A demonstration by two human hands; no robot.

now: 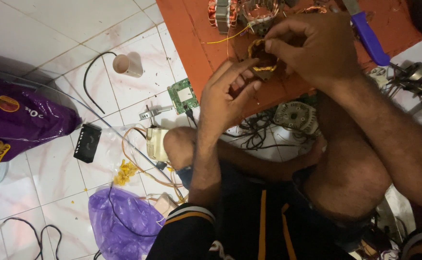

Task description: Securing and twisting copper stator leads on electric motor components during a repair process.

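Both of my hands meet over a low red-orange board. Between them is a small motor stator with copper windings. My left hand cups it from below, fingers curled around its near side. My right hand grips its top edge with pinched fingertips. Most of the stator is hidden by my fingers. A thin yellow wire trails from it to the left across the board.
More copper-wound stators lie at the board's far edge, beside a purple-handled tool. On the white tiled floor are a green circuit board, a pink cup, a black part, purple bags, cables, and a round motor housing.
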